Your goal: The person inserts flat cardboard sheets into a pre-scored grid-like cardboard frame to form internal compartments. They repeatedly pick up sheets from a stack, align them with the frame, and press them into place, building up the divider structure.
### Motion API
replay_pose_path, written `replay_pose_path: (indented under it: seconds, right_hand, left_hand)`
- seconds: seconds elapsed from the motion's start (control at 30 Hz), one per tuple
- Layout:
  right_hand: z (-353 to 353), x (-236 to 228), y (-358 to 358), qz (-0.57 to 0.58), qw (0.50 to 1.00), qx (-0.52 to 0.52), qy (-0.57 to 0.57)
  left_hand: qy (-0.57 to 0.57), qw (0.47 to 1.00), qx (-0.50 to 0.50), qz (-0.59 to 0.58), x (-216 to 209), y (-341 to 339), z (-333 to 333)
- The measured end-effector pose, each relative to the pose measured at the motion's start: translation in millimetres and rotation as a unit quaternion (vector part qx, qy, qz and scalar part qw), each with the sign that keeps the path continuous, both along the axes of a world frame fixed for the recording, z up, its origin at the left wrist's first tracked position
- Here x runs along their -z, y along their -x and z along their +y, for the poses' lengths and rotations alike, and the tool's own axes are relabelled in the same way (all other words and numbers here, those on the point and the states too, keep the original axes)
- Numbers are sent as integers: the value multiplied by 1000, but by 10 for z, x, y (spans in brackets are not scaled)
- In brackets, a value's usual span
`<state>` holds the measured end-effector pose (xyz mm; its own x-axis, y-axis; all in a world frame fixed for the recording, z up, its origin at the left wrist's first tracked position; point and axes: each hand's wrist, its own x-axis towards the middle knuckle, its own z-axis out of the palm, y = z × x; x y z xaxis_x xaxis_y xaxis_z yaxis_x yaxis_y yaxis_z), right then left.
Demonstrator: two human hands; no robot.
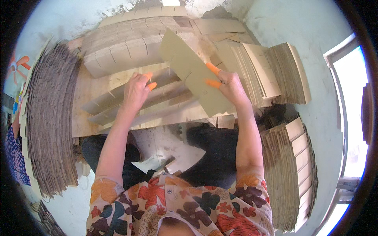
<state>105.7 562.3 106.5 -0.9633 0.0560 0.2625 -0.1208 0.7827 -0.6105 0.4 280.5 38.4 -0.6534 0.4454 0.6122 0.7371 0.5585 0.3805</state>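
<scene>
My right hand (231, 84) grips a flat, greenish-tan cardboard strip (189, 72) with short slits, holding it tilted above the work surface. Orange covers sit on the thumb and index finger of both hands. My left hand (137, 89) is over several slit cardboard strips (112, 96) standing roughly parallel on the board. Its thumb and index tips are apart with nothing visible between them, and its other fingers are curled. Whether it touches a strip I cannot tell. The held strip covers the right ends of the standing strips.
A long row of slit cardboard (122, 53) lies across the far side. Tall cardboard stacks stand at left (51, 118), far right (285, 72) and near right (277, 173). My legs are below the wooden board (80, 124). Another person's patterned sleeve (16, 157) shows at far left.
</scene>
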Motion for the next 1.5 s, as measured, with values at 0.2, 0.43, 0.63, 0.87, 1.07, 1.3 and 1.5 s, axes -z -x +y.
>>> replay_pose_path:
  seconds: [0.2, 0.43, 0.63, 0.87, 1.07, 1.3, 1.5]
  right_hand:
    - [20, 151, 68, -28, 991, -67, 111]
    - [-110, 441, 194, 28, 990, -113, -80]
    - [-328, 514, 252, -53, 958, -85, -270]
    - [568, 298, -60, -7, 938, 218, -269]
    - [930, 611, -384, -221, 846, 306, -376]
    - [1311, 1028, -397, -94, 864, 317, -380]
    - [1222, 796, -450, 32, 885, 426, -183]
  left_hand:
    - [163, 985, -32, -39, 274, 662, 181]
    - [147, 983, -32, -107, 335, 715, 296]
    - [158, 978, -36, -135, 494, 832, 224]
    - [-20, 998, -23, -61, -199, 87, -161]
    - [-16, 999, -23, -32, -208, -604, -652]
    - [-22, 997, -62, -48, -79, -796, -843]
    - [-16, 996, -80, -44, 37, -847, -894]
